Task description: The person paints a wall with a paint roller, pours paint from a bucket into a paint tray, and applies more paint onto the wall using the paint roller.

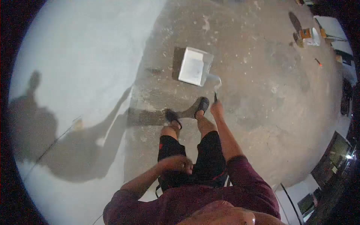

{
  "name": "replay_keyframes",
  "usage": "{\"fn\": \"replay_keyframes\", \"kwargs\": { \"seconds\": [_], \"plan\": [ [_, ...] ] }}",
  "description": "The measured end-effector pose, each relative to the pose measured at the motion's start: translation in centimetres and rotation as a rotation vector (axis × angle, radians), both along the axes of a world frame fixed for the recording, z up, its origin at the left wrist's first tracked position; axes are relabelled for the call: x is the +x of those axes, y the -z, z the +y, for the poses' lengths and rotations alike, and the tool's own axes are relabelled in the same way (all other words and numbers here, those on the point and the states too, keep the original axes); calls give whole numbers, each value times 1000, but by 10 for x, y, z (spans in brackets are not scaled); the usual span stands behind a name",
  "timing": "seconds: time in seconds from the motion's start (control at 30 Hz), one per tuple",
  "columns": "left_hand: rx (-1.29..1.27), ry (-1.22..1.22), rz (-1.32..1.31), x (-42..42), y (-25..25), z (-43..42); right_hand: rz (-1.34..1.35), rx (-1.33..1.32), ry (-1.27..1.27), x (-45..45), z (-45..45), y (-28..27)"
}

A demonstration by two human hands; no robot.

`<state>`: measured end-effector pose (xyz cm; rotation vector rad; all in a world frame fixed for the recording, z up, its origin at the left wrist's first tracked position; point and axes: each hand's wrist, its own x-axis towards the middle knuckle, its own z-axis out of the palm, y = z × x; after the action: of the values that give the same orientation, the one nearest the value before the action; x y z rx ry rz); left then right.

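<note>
My right hand (216,108) is closed around the dark handle of a paint roller (215,81), held out low over the floor. The roller's pale head is blurred and sits at the right edge of a white paint tray (192,67); whether it touches the tray I cannot tell. White paint appears to coat the tray's inside. In front of my black shorts (208,157), my left hand (177,164) hangs with its fingers loosely curled, and I see nothing in it. It is slightly blurred.
A white wall (86,45) rises on the left, with my shadow on it. Under my dark shoes lies a paint-spotted concrete floor (255,93). A white bucket with an orange label (310,36) stands far right, near an orange-handled tool (318,62).
</note>
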<state>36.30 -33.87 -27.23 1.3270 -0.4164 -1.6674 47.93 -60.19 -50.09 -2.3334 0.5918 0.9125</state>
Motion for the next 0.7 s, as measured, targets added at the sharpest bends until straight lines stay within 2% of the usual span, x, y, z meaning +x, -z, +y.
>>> {"fn": "replay_keyframes", "kwargs": {
  "seconds": [0.03, 0.07, 0.1, 0.17, 0.23, 0.3, 0.37, 0.43, 0.47, 0.53, 0.67, 0.7],
  "plan": [
    [42, -27, -23, 11, 43, -5, -46, 1, -66, 18, 10, 45],
    [179, -152, -111, 38, 76, -5, -94, 0, -132, 35, 19, 90],
    [318, -272, -206, 73, 103, -4, -207, 7, -53, 47, 35, 136],
    [565, -394, -377, 125, 162, -1, -204, 48, 80, 84, 63, 190],
    [510, -358, -823, 122, 292, 24, -201, 23, 112, 111, 91, 236],
    [533, -324, -796, 147, 346, 33, -180, 7, 125, 115, 115, 282],
    [549, -283, -786, 159, 388, 42, -278, 13, 60, 117, 133, 324],
    [480, -199, -984, 166, 428, 53, -341, -34, 87, 113, 151, 349],
    [466, -190, -994, 170, 439, 55, -341, -25, 115, 108, 157, 357],
    [519, 6, -987, 181, 454, 57, -339, -36, 157, 103, 167, 365],
    [402, -30, -1064, 203, 451, 66, -401, -31, 191, 94, 176, 404],
    [408, -45, -995, 209, 449, 66, -420, -40, 197, 96, 178, 411]
  ]
}}
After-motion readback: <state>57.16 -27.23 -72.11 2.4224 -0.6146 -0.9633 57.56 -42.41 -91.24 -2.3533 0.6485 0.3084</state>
